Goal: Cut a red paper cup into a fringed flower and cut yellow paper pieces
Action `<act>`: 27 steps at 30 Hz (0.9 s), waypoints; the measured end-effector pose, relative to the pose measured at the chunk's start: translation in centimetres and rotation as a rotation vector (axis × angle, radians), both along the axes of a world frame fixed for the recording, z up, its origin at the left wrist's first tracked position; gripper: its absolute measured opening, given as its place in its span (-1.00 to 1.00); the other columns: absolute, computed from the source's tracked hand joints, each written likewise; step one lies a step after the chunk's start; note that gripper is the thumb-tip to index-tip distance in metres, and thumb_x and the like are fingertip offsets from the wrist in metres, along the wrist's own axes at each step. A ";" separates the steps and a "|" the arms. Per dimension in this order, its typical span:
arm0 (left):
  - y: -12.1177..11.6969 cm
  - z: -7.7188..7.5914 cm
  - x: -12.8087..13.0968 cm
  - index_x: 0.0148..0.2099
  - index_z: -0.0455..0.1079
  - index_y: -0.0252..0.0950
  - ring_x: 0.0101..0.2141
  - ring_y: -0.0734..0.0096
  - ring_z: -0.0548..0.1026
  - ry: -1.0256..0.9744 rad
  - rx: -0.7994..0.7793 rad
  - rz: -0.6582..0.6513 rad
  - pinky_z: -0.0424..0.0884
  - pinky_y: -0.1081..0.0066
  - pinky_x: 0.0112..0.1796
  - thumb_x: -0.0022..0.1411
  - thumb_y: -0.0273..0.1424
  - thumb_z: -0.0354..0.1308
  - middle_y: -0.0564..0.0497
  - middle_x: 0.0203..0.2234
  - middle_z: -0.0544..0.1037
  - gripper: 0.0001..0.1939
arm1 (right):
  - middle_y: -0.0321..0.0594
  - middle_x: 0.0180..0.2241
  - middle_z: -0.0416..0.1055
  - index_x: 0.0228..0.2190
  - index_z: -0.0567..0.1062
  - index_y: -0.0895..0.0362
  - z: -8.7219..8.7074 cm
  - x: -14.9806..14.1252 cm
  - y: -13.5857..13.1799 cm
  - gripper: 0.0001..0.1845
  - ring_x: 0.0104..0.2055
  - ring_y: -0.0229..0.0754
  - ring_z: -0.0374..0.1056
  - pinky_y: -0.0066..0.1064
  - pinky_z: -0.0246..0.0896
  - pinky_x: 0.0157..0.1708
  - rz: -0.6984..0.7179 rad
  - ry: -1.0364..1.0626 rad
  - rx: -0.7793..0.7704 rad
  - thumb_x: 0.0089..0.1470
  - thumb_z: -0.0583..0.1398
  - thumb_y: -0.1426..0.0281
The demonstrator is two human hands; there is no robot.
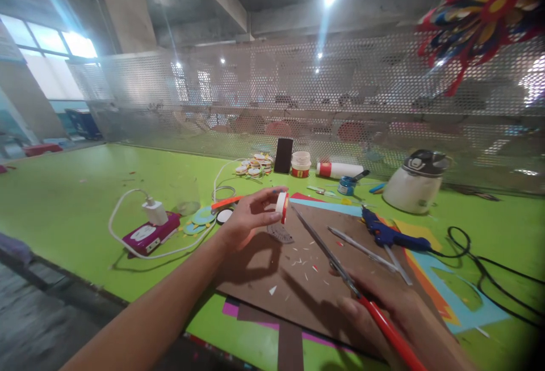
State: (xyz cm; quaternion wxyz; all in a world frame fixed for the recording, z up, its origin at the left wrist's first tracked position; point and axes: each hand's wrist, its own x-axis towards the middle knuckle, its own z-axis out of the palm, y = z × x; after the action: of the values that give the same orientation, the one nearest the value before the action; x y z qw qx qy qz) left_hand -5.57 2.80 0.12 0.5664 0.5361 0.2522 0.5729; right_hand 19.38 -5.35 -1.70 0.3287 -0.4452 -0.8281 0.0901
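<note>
My left hand (pixel 249 215) pinches a short round white-and-red piece (pixel 281 207), held above the brown board (pixel 264 274). It looks like a cut section of a paper cup, though its far side is turned away. In my right hand (pixel 378 308) are red-handled scissors (pixel 330 254), their tips pointing toward that piece and apart from it. The blades look nearly closed. Below lie small paper scraps (pixel 272 290) and a clear protractor (pixel 280 234). A silver pen-like tool (pixel 361 249) lies to the right of the blades.
A blue glue gun (pixel 394 237) with a black cord lies right, over coloured paper sheets (pixel 464 297). Behind stand a phone (pixel 283 155), a cup (pixel 300 163), a white roll (pixel 340 170), a blue jar (pixel 346 185) and a white kettle (pixel 415 186). Left is a purple power strip (pixel 151 234).
</note>
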 end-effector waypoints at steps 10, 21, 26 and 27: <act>0.0 0.0 0.1 0.03 0.52 -0.23 -0.14 0.24 0.50 0.075 0.085 0.004 0.41 0.26 -0.09 -0.06 -0.45 0.43 -0.13 -0.08 0.52 -0.47 | -0.25 -0.49 0.57 -0.36 0.54 0.02 1.4 0.6 -0.1 -0.63 -0.49 -0.12 0.48 -0.40 0.33 -0.51 0.024 -0.047 -0.194 0.20 0.08 0.05; -0.1 -0.1 0.5 0.00 0.50 -0.23 -0.15 0.27 0.51 0.086 0.155 0.032 0.45 0.28 -0.11 -0.05 -0.48 0.43 -0.11 -0.09 0.50 -0.50 | -0.23 -0.41 0.59 -0.19 0.53 0.00 0.1 0.7 0.0 -0.68 -0.43 -0.11 0.50 -0.37 0.38 -0.47 0.009 -0.034 -0.097 0.20 0.12 0.09; -0.1 -0.2 0.6 -0.01 0.48 -0.23 -0.21 0.32 0.52 0.071 0.138 0.032 0.47 0.29 -0.14 -0.06 -0.51 0.44 -0.06 -0.19 0.53 -0.49 | -0.30 -0.46 0.55 -0.31 0.51 -0.01 0.4 0.8 0.0 -0.72 -0.49 -0.18 0.46 -0.46 0.32 -0.57 0.003 -0.092 -0.027 0.20 0.12 0.10; -0.1 -0.2 0.6 -0.02 0.48 -0.23 -0.22 0.33 0.52 0.067 0.133 0.034 0.47 0.29 -0.14 -0.07 -0.51 0.44 -0.06 -0.18 0.53 -0.49 | -0.28 -0.42 0.56 -0.29 0.51 -0.01 0.4 0.9 0.1 -0.73 -0.47 -0.18 0.47 -0.46 0.33 -0.56 -0.001 -0.110 0.001 0.20 0.13 0.10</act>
State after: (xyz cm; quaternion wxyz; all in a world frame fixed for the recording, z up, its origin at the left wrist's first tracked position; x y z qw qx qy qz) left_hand -5.00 2.69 -0.06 0.5109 0.5871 0.2414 0.5796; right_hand 20.32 -5.27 -1.30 0.2827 -0.4496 -0.8448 0.0649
